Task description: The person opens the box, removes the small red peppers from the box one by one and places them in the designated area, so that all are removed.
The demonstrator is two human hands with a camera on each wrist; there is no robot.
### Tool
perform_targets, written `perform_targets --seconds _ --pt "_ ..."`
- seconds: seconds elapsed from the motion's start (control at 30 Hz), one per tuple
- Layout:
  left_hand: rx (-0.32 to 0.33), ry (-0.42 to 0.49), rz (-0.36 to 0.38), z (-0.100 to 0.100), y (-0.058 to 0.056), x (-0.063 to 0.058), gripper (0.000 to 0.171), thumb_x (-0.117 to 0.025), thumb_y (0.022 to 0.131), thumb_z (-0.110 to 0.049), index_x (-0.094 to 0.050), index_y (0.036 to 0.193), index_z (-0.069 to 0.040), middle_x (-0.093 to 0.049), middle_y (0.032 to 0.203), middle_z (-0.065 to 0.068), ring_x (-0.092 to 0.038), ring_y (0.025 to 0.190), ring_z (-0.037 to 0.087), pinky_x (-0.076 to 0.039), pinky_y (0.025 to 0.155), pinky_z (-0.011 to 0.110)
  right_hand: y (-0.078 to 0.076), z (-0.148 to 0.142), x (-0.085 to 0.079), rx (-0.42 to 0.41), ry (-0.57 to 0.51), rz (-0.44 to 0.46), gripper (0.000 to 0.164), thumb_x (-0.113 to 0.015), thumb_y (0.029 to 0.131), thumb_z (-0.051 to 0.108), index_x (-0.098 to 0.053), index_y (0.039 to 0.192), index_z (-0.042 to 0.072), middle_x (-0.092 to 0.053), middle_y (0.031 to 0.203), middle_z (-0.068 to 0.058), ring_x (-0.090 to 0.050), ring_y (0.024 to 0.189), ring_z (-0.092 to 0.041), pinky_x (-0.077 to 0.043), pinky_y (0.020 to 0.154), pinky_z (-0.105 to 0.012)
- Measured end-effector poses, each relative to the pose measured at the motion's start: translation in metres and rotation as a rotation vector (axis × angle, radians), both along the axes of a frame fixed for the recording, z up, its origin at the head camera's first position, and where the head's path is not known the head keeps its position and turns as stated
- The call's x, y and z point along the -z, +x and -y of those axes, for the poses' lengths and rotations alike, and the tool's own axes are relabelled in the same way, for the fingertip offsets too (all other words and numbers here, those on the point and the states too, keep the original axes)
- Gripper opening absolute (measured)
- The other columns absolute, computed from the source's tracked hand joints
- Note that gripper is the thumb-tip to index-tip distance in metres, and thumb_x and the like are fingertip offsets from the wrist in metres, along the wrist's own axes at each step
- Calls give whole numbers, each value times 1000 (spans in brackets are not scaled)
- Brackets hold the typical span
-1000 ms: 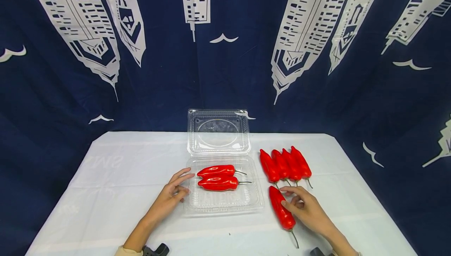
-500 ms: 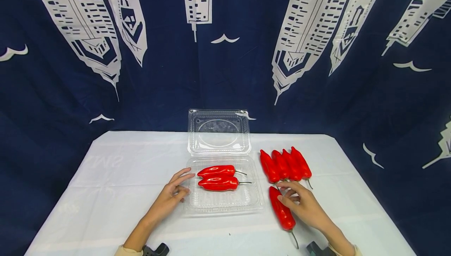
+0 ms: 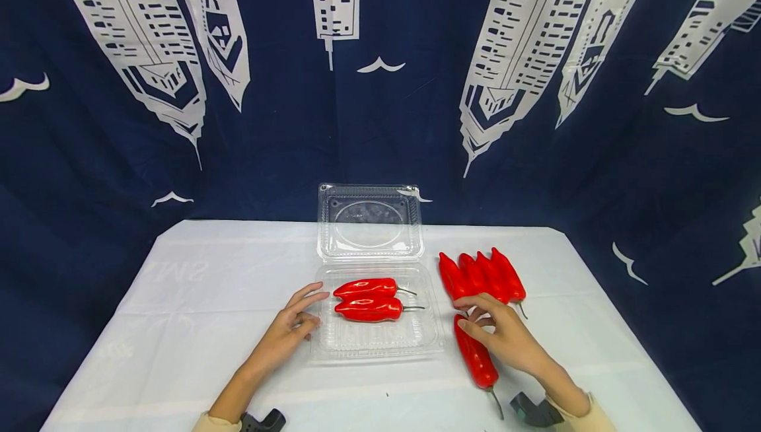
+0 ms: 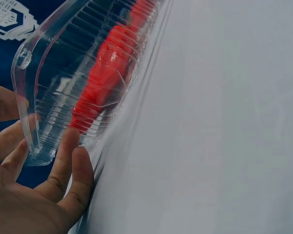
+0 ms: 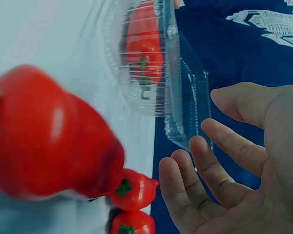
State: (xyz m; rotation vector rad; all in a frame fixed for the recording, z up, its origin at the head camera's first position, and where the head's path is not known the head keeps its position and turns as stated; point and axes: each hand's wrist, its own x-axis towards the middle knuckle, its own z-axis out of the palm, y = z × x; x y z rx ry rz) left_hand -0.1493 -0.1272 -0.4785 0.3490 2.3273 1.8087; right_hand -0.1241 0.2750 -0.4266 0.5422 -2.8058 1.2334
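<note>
A clear plastic clamshell container (image 3: pixel 380 344) stands on the table, its lid (image 3: pixel 368 252) tipped up at the back. Two red peppers (image 3: pixel 368 310) lie side by side inside it, green stems to the right. My left hand (image 3: pixel 290 326) touches the container's left side with spread, relaxed fingers; the left wrist view shows the fingertips (image 4: pixel 80 163) at the ribbed wall. My right hand (image 3: pixel 498 327) hovers over the tip of a single red pepper (image 3: pixel 475 356) lying right of the container. Its fingers are loosely bent and hold nothing, as the right wrist view also shows.
Several more red peppers (image 3: pixel 505 275) lie in a row behind the right hand, some of their stems hidden by it. A white cloth covers the table (image 3: pixel 202 300). Behind hangs a dark blue curtain (image 3: pixel 380 121) printed with white buildings.
My right hand has shifted slightly away from me and leftward, from beside the single pepper to above its tip. The left hand, container and peppers stay where they were.
</note>
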Motion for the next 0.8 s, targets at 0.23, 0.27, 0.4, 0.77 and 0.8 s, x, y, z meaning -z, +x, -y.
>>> perform_targets --seconds 0.23,0.27,0.4,0.77,0.8 --pt "2 5 0 0 0 -1 47 -59 96 -1 -56 141 -11 -33 160 1 -63 91 22 -53 73 25 -9 8 -8 -34 31 -55 32 -75 87 8 -68 118 7 -68 109 -11 -61 86 -11 -58 79 -26" --pt "2 6 0 0 0 -1 47 -59 96 -1 -56 142 -10 -33 160 1 -63 91 22 -53 73 25 -9 10 -9 -40 36 -52 32 -75 87 8 -68 119 7 -68 109 -11 -62 87 -11 -58 79 -25" --pt "5 10 2 0 0 -1 47 -58 95 0 -56 142 -10 -32 161 1 -64 92 22 -52 73 25 -11 17 -12 -55 58 -40 34 -76 86 7 -68 119 7 -67 111 -11 -61 87 -13 -58 80 -24" --pt "2 8 -1 0 1 -1 49 -57 94 1 -56 142 -10 -32 161 1 -65 97 25 -53 73 26 -21 34 -27 -138 126 -38 35 -75 87 13 -68 121 17 -67 115 -7 -61 93 -18 -59 81 -35" --pt "2 9 -2 0 1 -1 49 -57 94 1 -56 142 -10 -32 161 1 -65 96 25 -53 73 26 -22 36 -28 -154 133 -38 34 -75 88 14 -68 121 17 -67 114 -7 -62 93 -20 -59 81 -35"
